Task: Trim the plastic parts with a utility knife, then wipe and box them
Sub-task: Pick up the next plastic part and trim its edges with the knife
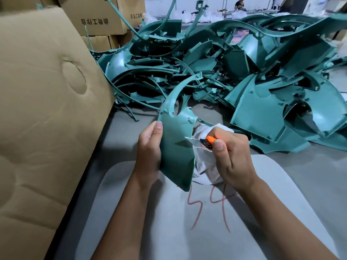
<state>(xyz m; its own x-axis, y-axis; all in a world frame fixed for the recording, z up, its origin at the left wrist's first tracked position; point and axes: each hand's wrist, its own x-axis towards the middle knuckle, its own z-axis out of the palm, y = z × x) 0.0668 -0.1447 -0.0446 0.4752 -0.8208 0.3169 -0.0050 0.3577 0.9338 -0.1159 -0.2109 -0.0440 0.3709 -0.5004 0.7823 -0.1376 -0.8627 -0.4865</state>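
Observation:
My left hand (pixel 149 152) grips the left edge of a teal plastic part (pixel 177 147), a curved panel with a thin arc rising from its top, held upright over the table. My right hand (pixel 231 156) holds an orange utility knife (pixel 207 142) together with a white cloth (pixel 204 162). The bare blade points left and its tip meets the part's right edge, about halfway up.
A big heap of teal plastic parts (pixel 244 72) covers the table behind and to the right. A large open cardboard box flap (pixel 47 109) stands at the left, with stacked cartons (pixel 97 19) behind it. Beneath my arms lies a pale grey mat (pixel 169 222) with red marks.

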